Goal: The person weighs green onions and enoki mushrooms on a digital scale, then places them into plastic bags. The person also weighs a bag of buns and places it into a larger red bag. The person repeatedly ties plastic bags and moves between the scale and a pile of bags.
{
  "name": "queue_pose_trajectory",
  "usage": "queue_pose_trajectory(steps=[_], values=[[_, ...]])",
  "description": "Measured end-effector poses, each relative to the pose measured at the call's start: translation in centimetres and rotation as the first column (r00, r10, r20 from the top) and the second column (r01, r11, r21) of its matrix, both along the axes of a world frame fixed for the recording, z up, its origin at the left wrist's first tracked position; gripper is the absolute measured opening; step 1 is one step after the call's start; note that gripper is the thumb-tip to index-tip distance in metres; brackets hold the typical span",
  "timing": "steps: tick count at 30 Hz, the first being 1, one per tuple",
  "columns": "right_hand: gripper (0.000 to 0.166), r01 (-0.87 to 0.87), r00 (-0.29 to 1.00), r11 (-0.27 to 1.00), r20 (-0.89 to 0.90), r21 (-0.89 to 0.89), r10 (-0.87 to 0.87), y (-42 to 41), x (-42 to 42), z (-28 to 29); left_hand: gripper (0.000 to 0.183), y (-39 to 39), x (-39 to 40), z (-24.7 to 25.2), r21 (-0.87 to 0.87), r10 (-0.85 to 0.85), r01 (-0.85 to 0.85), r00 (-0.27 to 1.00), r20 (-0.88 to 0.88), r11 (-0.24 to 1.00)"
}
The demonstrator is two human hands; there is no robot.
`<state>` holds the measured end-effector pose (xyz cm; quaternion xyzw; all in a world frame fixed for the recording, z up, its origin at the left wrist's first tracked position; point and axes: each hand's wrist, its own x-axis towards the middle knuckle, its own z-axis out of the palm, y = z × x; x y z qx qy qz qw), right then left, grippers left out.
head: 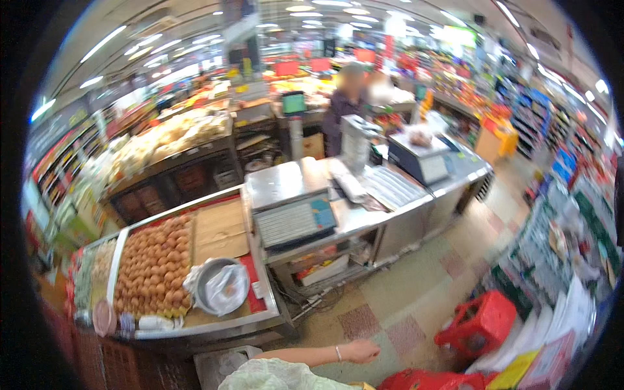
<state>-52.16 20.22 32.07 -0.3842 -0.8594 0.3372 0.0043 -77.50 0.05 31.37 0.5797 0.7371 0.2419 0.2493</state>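
My left hand (361,351) hangs over the tiled floor in front of my body, a pale band around its wrist. Its fingers look curled in, and nothing shows in them. The forearm reaches across from the left, above my pale green garment (287,376). My right hand is out of view. Before me, to the left, a display bin holds many brown eggs (156,263). Beside them stands a metal basin (201,287) with a white plastic bag (225,288) in it. Flat cardboard (220,226) lies behind the basin.
A steel counter (280,180) carries a keypad scale (297,219) and another scale (420,158). A person (336,114) stands behind it. A red plastic stool (480,324) stands on the floor (399,287) at right, near piled bags (541,243). Cables (324,297) lie under the counter.
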Motion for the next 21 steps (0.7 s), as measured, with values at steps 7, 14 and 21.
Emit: queue_pose_trajectory(steps=[7, 14, 21], values=[[0.028, 0.100, 0.995, 0.995, 0.018, 0.015, -0.100, 5.7, 0.8, -6.7, 0.020, 13.1, -7.1, 0.6, 0.021, -0.129, 0.129, 0.992, 0.009, 0.991], [0.028, 0.048, 0.969, 0.998, -0.244, 0.029, -0.040, 21.3, -16.3, -8.1, 0.020, 22.5, -19.1, 3.2, 0.087, 0.084, -0.082, 0.996, -0.015, 0.993], [0.020, -0.061, 0.901, 0.997, -0.433, -0.038, 0.039, 34.9, -36.8, -6.4, 0.018, 31.4, -31.9, 2.8, 0.040, 0.260, -0.261, 0.965, 0.033, 0.964]])
